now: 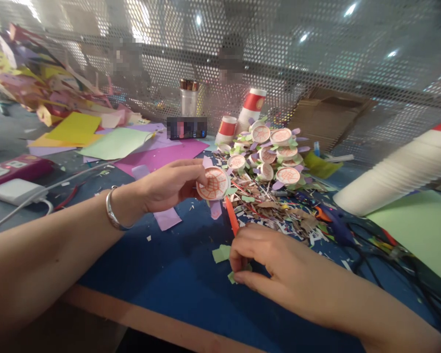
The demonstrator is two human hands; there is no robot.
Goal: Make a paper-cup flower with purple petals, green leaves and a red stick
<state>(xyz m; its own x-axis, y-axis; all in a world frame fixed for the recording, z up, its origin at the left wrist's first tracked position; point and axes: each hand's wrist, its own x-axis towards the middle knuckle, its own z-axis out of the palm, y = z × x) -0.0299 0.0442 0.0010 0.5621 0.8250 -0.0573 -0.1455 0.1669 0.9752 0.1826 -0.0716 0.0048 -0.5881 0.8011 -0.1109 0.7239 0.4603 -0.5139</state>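
Note:
My left hand (176,184) is closed on a small paper-cup turtle (217,182), a white round piece with an orange grid pattern and purple and green paper tabs. Its thumb lies on the patterned face. Low over the table, my right hand (268,264) has curled fingers pinching at a scrap of light green paper (232,278). Another green scrap (221,253) lies beside the fingertips. An orange pointed strip (231,215) sticks out behind the right knuckles; whether the hand holds it I cannot tell. Purple paper (168,218) lies under my left wrist.
Similar turtles (288,175) are piled at the back over paper shreds (272,211). Red-and-white cups (254,105), a phone (187,128) and a bottle (188,98) stand behind. A glue gun (330,223), cables and a long cup stack (393,166) lie right; coloured sheets (115,144) left.

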